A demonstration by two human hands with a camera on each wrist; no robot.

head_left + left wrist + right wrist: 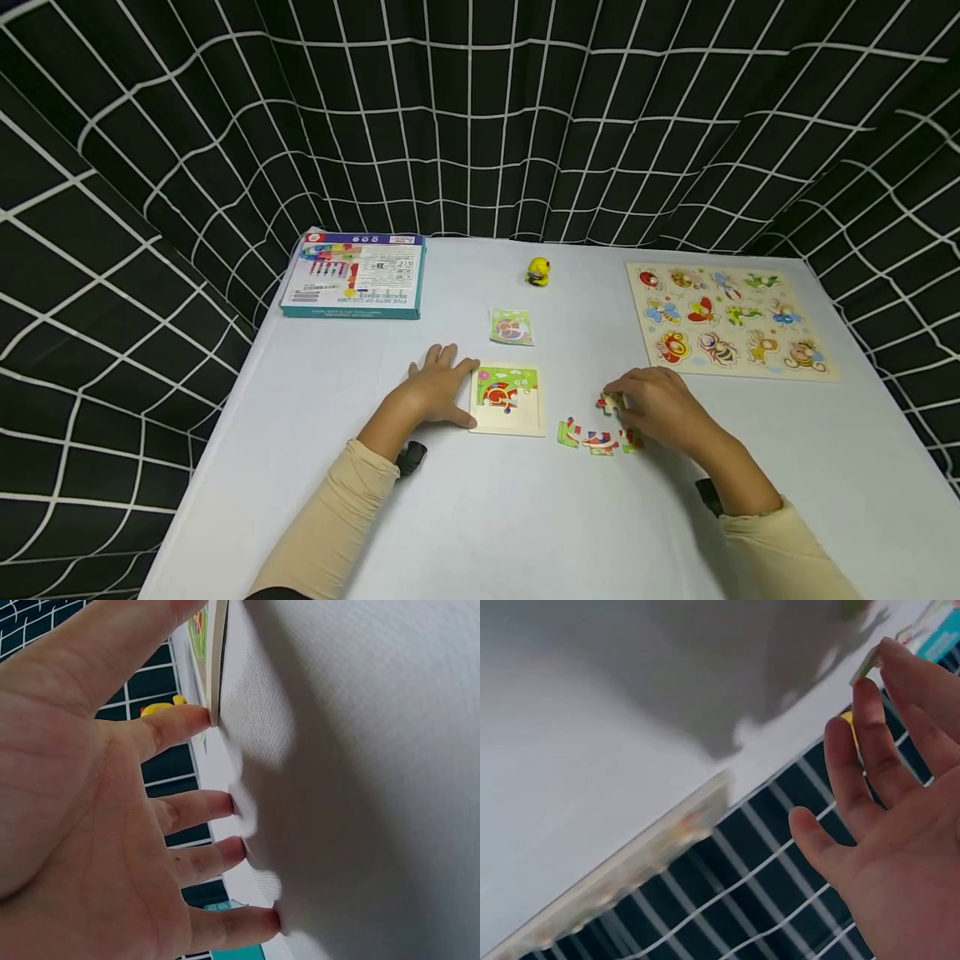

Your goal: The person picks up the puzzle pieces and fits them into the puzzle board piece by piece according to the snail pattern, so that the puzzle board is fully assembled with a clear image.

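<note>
A square wooden puzzle tray [508, 423] lies in front of me, its upper part filled with joined green and red jigsaw pieces [501, 390]. My left hand [437, 392] has its fingers spread, with the thumb and index finger touching the tray's left edge. In the left wrist view the index fingertip [196, 718] meets the tray's edge. To the right, my right hand [660, 406] pinches a jigsaw piece [611, 403] between thumb and fingertips, raised off the table in the right wrist view. Several loose jigsaw pieces [600, 442] lie just below that hand.
A small picture card [512, 327] lies behind the tray, with a yellow toy figure [538, 272] farther back. At the back left is a flat box [352, 277]. A wooden insect puzzle board [731, 321] occupies the back right. Black gridded cloth [465, 125] surrounds the white table [480, 517].
</note>
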